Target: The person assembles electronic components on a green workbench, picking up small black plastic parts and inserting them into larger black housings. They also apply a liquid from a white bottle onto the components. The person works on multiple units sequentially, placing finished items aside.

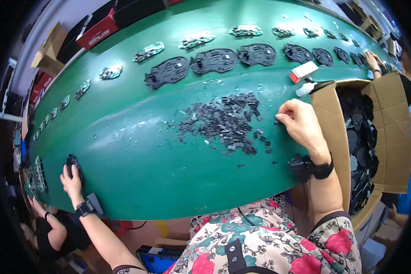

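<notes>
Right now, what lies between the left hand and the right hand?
In the head view, a loose pile of small black parts lies between the left hand and right hand, nearer the right, on the green table.

I see a bright feed: pale glare washes the green tabletop (pixel 169 182) left of centre, fisheye distortion bows its edges, and black vignetting swallows the corners.

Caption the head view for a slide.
Left hand on a dark part, right hand beside a pile of small black pieces, at a green table.
</notes>
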The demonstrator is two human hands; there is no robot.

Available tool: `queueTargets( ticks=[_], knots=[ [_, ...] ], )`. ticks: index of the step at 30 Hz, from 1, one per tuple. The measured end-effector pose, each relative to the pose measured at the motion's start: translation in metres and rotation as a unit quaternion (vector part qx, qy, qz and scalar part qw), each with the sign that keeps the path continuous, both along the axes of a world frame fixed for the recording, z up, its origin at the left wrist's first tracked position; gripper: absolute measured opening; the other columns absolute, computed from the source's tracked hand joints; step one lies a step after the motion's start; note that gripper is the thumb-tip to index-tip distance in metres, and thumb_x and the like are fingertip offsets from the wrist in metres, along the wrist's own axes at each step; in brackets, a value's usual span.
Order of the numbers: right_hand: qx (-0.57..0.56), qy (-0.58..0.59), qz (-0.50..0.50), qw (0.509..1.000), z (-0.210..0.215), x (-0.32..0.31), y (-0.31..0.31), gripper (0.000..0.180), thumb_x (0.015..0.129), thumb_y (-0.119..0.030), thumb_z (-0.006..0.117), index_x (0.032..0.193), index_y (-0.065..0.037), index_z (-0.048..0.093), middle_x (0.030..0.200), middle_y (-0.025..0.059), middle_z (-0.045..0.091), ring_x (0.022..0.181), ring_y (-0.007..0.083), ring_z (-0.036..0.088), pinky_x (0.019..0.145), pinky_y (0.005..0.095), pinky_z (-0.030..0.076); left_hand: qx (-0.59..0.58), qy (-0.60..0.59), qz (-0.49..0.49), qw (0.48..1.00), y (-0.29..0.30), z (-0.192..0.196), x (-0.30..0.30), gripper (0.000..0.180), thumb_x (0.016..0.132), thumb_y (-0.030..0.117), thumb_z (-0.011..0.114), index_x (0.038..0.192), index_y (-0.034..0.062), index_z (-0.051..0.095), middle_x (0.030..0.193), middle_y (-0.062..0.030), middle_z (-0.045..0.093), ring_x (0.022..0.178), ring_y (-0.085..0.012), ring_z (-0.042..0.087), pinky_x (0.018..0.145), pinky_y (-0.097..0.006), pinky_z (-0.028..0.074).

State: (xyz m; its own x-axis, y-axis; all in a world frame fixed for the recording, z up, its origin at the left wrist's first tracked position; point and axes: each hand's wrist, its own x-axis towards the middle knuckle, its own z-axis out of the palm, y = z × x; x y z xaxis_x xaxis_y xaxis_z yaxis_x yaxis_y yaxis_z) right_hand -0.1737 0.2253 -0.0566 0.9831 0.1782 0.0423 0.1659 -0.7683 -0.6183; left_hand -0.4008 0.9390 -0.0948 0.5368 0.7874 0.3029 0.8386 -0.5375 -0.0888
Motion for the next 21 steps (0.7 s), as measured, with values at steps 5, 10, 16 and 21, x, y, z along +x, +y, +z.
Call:
queueTargets(
  ticks=[5,10,16,21],
  knots=[
    [-0.016,-0.052,0.024,0.998,0.012,0.0,0.0,0.009,0.079,-0.004,0.066,0.08,0.0,0.058,0.076,0.0138,0.059,0.075,0.0311,0.06,0.067,0.0377,0.046,-0.111,-0.039,-0.037,0.992,-0.102,0.017,0.04,0.06,0.092,0.049,0.054,0.137,0.0098,0.05,0.137,-0.0185,0.05,0.128,-0.0347,0.046,0.107,-0.041,0.036],
    [0.006,-0.15,0.137,0.979,0.048,0.022,0.038,0.007,0.081,-0.002,0.063,0.081,0.0,0.056,0.078,0.0145,0.058,0.077,0.0333,0.058,0.069,0.039,0.046,-0.128,-0.016,-0.194,0.972,-0.167,0.025,0.057,0.054,0.088,0.037,0.062,0.136,0.0157,0.05,0.141,-0.0174,0.045,0.127,-0.0396,0.041,0.108,-0.047,0.033],
    [0.025,-0.203,0.285,0.936,0.05,0.086,0.128,0.006,0.082,-0.008,0.061,0.083,-0.002,0.063,0.086,0.0147,0.058,0.091,0.0343,0.057,0.08,0.0421,0.046,-0.134,0.014,-0.359,0.924,-0.28,0.044,0.092,0.059,0.079,0.023,0.072,0.133,0.0108,0.052,0.142,-0.0182,0.041,0.131,-0.0395,0.036,0.108,-0.049,0.03],
    [-0.026,-0.215,0.318,0.923,0.021,0.154,0.183,0.007,0.076,-0.009,0.067,0.077,-0.002,0.068,0.081,0.0173,0.063,0.084,0.0345,0.061,0.076,0.043,0.05,-0.169,0.038,-0.428,0.887,-0.329,0.051,0.113,0.064,0.074,0.023,0.077,0.133,0.0133,0.053,0.145,-0.0177,0.036,0.134,-0.0414,0.029,0.109,-0.052,0.024]
  ],
)
